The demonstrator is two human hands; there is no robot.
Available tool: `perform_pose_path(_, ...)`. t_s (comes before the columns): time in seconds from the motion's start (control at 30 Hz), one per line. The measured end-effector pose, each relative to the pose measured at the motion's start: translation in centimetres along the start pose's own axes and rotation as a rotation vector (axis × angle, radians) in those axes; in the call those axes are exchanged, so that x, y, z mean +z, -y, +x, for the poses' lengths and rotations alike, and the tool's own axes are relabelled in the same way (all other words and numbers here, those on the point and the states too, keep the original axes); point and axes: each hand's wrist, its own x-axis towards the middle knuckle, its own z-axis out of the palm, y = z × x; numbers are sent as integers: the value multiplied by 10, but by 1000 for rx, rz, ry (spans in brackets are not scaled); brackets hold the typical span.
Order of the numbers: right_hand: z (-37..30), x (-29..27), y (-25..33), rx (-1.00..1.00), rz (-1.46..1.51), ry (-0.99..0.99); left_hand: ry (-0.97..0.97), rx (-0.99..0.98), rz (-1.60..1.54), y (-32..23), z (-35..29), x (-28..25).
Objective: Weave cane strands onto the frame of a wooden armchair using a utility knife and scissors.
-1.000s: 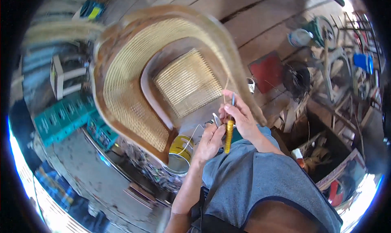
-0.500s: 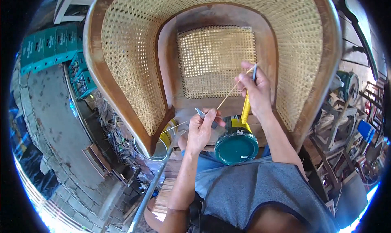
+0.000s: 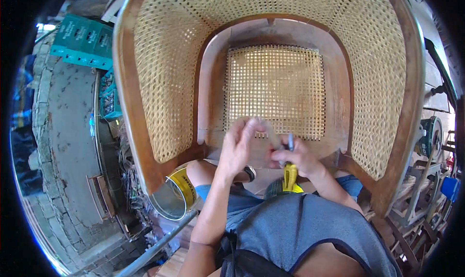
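A wooden armchair (image 3: 127, 78) with woven cane sides and back stands before me. Its square cane seat panel (image 3: 273, 90) shows an open grid of strands set in the wooden seat. Over the front edge of the seat is my left hand (image 3: 236, 148), its fingers curled but smeared by motion. I cannot make out what it holds. My right hand (image 3: 302, 161), close beside it, is closed round a yellow-handled tool (image 3: 290, 176). The handle points down toward my lap, and a grey-blue tip sticks up above the fingers. Any cane strand between the hands is too blurred to see.
A round container with a yellow label (image 3: 186, 187) stands by the chair's left front, near a metal pipe (image 3: 160, 243). Teal crates (image 3: 85, 39) are stacked at far left. Wooden furniture parts and a blue object (image 3: 449, 188) crowd the right.
Both hands have come closer to each other, the right one moving down and in. The cane strand stretched between them before no longer shows clearly. The view has shifted, and the green-lidded can is mostly hidden.
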Motion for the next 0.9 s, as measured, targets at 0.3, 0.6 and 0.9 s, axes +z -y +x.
perform_pose_path(0.3,-47,65,11,-485,-11,-139,141,529,510,15,-86,-16)
perform_pose_path(0.6,-77,105,30,-729,62,-171,120,311,137,-22,-140,-47)
perform_pose_path(0.9,-79,97,62,-733,227,-179,29,244,214,-48,-163,-116)
